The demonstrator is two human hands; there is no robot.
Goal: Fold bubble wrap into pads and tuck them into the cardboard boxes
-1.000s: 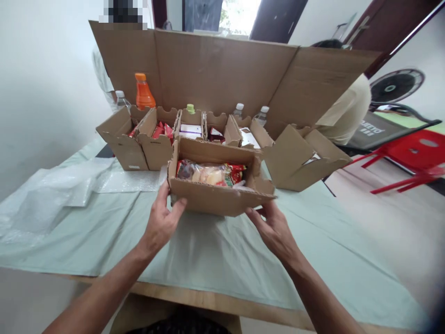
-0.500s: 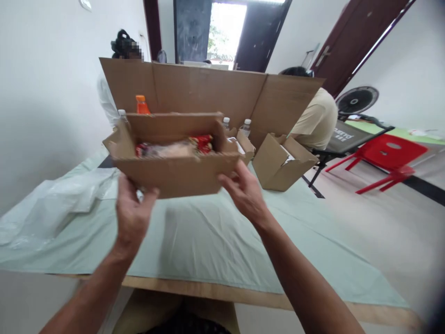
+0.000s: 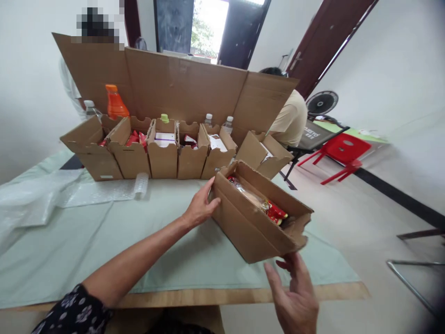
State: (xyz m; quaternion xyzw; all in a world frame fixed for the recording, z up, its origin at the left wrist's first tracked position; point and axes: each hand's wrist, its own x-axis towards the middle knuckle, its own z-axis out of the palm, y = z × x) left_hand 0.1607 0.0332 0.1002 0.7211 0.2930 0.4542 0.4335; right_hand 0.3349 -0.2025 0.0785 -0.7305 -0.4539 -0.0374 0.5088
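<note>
An open-topped cardboard box [image 3: 239, 222] is turned at an angle over the right part of the table, with red packets [image 3: 275, 212] and a clear-wrapped pale item [image 3: 252, 197] inside. My left hand [image 3: 201, 204] grips its far left end, thumb on the outer side wall. At the near right corner, my right hand [image 3: 295, 292] has its fingers against the lower edge, with the thumb standing apart from the cardboard. Whether the box's base touches the cloth I cannot tell.
Several cardboard bins [image 3: 163, 160] holding packets and cartons stand in a row at the back, before a tall cardboard screen [image 3: 187, 83]. Bottles, one an orange bottle [image 3: 116, 104], stand behind them. Bubble wrap [image 3: 100, 192] lies left. Two people sit beyond; a red chair [image 3: 342, 150] stands right.
The box has moved right and toward me, and swung round from lying crosswise to a slant. My right hand has shifted to its near corner. The row of bins behind is now uncovered.
</note>
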